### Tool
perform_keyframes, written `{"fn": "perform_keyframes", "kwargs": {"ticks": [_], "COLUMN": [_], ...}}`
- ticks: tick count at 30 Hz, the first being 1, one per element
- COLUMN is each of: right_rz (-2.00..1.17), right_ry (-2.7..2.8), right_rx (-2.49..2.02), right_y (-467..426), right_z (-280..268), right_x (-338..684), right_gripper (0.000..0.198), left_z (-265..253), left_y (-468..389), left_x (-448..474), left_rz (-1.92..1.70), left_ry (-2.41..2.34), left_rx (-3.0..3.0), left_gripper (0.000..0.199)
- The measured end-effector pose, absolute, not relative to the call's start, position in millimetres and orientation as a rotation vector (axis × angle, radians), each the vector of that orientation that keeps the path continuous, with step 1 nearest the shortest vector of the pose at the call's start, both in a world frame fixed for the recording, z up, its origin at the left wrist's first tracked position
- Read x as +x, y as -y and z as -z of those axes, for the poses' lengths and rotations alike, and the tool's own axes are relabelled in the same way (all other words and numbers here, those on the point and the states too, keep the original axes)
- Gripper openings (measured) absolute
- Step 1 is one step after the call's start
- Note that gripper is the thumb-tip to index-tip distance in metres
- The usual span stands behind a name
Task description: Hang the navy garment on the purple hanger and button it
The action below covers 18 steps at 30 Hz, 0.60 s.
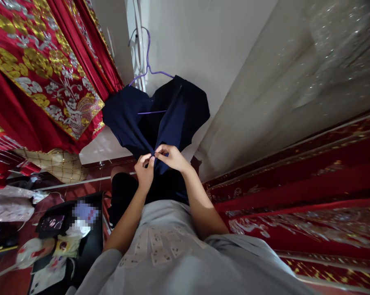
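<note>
A dark navy garment [179, 119] hangs from a purple hanger [148, 67] against the wall, its front open in a V at the neck. At the bottom of that V, my left hand [145, 168] pinches the front edge between thumb and fingers. My right hand [169, 157] meets it there, thumb and fingertips closed on the other front edge. The fingertips of both hands nearly touch. Whether a button lies between them is too small to make out.
Red cloth with gold and silver embroidery [50, 69] hangs at the upper left. More red embroidered fabric [295, 205] lies along the right. A black table [93, 246] at the lower left carries packets, a phone and other small items. Clear plastic wrap [341, 37] covers the upper right.
</note>
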State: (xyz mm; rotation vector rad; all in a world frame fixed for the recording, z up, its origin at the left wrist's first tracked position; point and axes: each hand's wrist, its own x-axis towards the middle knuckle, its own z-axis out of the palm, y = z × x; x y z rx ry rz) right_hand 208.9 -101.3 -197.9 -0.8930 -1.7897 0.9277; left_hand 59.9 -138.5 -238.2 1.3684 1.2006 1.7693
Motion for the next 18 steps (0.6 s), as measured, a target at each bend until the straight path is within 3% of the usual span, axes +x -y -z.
{"fn": "perform_keyframes", "kwargs": {"ticks": [9,18], "right_rz": [-0.732,-0.027], "right_ry": [1.789,1.786], "right_rx": [-0.872,-0.961], "right_y": [101,-9], "right_z": [183,78], "right_x": [206,225], "right_gripper": [0.019,0.041], "left_z": [225,227], "left_y": [147,152], "left_x": [62,79], "left_rz": [-1.775,-1.595], "left_ry": [-1.227,-1.1], "left_rx": [1.516,1.907], "left_gripper": [0.014,0.011]}}
